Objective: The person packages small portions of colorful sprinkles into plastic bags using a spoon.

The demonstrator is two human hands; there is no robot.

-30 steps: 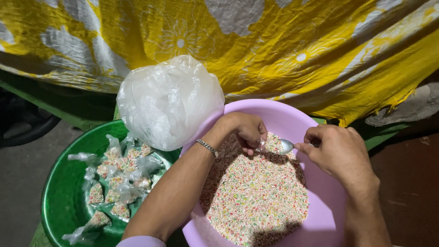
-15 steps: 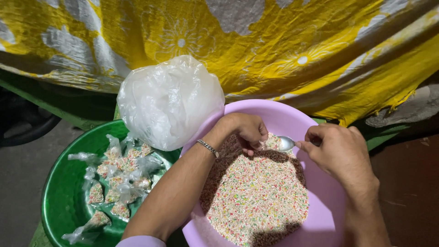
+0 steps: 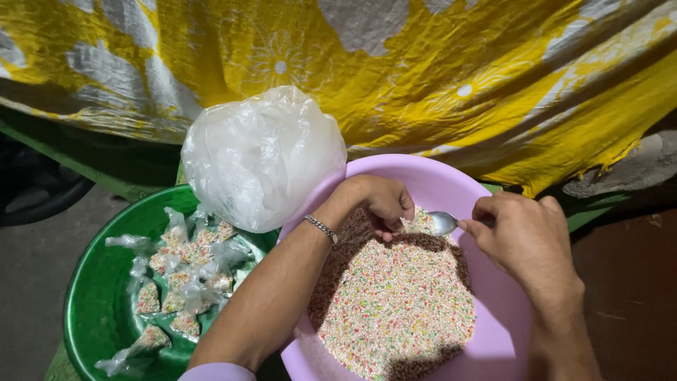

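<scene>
A pink plastic basin (image 3: 451, 182) holds a heap of tiny multicoloured sprinkles (image 3: 398, 296). My left hand (image 3: 379, 203) hovers over the far side of the heap, fingers curled together as if pinching a small clear bag; what it holds is hidden. A metal bracelet circles its wrist. My right hand (image 3: 525, 238) grips the handle of a small metal spoon (image 3: 443, 222), whose bowl points at my left fingertips just above the sprinkles.
A green basin (image 3: 92, 296) at the left holds several small knotted clear bags of sprinkles (image 3: 180, 282). A bundle of crumpled clear plastic bags (image 3: 261, 155) sits between the two basins. Yellow and white cloth (image 3: 423, 77) hangs behind.
The spoon and my right hand have shifted slightly away from my left fingertips. My left hand has stayed over the far side of the heap.
</scene>
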